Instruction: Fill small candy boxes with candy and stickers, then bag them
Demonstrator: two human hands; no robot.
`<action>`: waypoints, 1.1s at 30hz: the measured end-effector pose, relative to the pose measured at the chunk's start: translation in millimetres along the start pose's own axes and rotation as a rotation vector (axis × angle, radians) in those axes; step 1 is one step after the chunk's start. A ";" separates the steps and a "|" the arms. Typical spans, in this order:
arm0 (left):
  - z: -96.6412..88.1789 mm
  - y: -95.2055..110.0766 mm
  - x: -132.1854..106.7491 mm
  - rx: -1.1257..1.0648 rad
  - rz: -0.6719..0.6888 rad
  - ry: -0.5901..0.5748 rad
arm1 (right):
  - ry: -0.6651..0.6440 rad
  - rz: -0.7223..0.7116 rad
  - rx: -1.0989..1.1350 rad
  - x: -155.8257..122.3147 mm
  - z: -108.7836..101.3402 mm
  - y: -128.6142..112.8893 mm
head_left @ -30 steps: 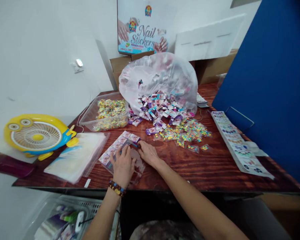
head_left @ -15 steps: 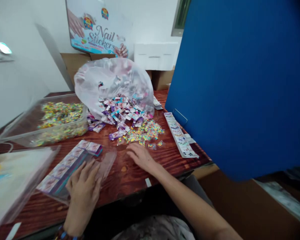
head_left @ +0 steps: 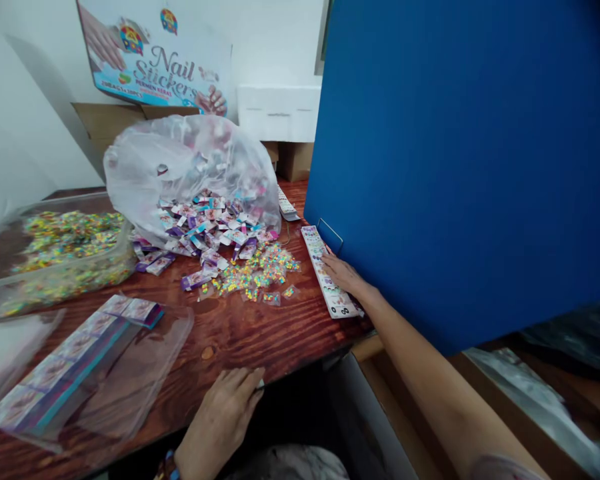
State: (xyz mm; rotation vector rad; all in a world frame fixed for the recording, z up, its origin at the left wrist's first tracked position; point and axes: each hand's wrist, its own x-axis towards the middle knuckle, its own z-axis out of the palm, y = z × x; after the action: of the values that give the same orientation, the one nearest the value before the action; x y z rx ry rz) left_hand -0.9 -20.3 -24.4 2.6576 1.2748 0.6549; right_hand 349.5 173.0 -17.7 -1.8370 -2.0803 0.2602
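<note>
My right hand (head_left: 345, 275) reaches across the right part of the table. Its fingers lie flat on the right edge of a long white strip of nail sticker sheets (head_left: 325, 280) printed with small coloured patterns. My left hand (head_left: 225, 413) rests at the table's front edge, its fingers on the wood and nothing visible in them. A bit of white (head_left: 261, 384) shows beside its fingertips. Left of that hand lies a clear plastic bag (head_left: 155, 373), with a row of small purple and white boxes (head_left: 75, 353) on or inside it; I cannot tell which.
A large translucent sack (head_left: 145, 153) spills small boxes (head_left: 205, 227) and candy sachets (head_left: 260, 267). A clear bin (head_left: 80, 267) of candy stands left. A tall blue panel (head_left: 445, 167) borders the right. Behind are a Nail Stickers carton (head_left: 155, 73) and a white box (head_left: 280, 113).
My right hand has gone from beside the candy sachets to the sticker strip. My left hand has left the plastic bag for the table edge. The view has turned right.
</note>
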 end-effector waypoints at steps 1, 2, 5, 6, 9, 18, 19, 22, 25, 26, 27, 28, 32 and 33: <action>1.3 -0.3 0.3 0.009 0.008 -0.002 | -0.004 -0.003 0.000 0.1 0.7 2.0; 2.2 -1.2 0.4 0.020 0.015 -0.007 | -0.006 -0.005 0.001 0.3 0.8 3.7; 3.0 -4.4 0.5 0.051 0.034 -0.032 | -0.001 -0.007 0.015 3.4 -1.1 7.8; 3.0 -4.9 0.9 0.056 0.036 -0.039 | -0.001 -0.007 0.024 5.4 -1.7 8.8; 3.9 -4.5 3.4 0.059 0.034 -0.048 | -0.022 -0.013 0.054 12.2 -1.8 10.4; 12.1 -0.8 4.3 0.033 -0.010 -0.046 | 0.024 -0.003 0.152 11.6 -5.0 7.0; 11.8 -1.2 3.8 0.012 -0.015 -0.024 | 0.032 -0.004 0.165 10.0 -9.6 4.7; 6.0 -1.7 8.2 -0.103 -0.058 0.056 | 0.048 -0.026 0.219 2.4 -33.9 -10.5; -8.0 2.4 26.5 -0.272 -0.221 0.100 | 0.002 -0.106 0.463 -7.4 -65.9 -42.3; -13.4 4.8 35.3 -0.324 -0.287 0.135 | -0.028 -0.138 0.572 -10.1 -74.8 -55.9; -18.5 7.5 44.7 -0.375 -0.347 0.171 | -0.086 -0.169 0.659 -12.0 -81.3 -70.1; -22.8 10.1 54.3 -0.425 -0.393 0.212 | -0.135 -0.195 0.727 -13.0 -85.1 -84.0; -26.5 12.2 82.2 -0.672 -0.500 0.216 | -0.231 -0.241 0.862 -12.2 -74.8 -128.7; -24.4 10.0 84.9 -0.750 -0.515 0.179 | -0.226 -0.248 0.862 -13.4 -68.8 -136.4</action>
State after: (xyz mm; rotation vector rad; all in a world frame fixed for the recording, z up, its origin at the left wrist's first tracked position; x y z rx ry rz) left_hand 42.5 36.5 28.3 1.6274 1.3275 1.0333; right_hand 251.2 134.0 93.4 -1.0570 -1.8473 1.1278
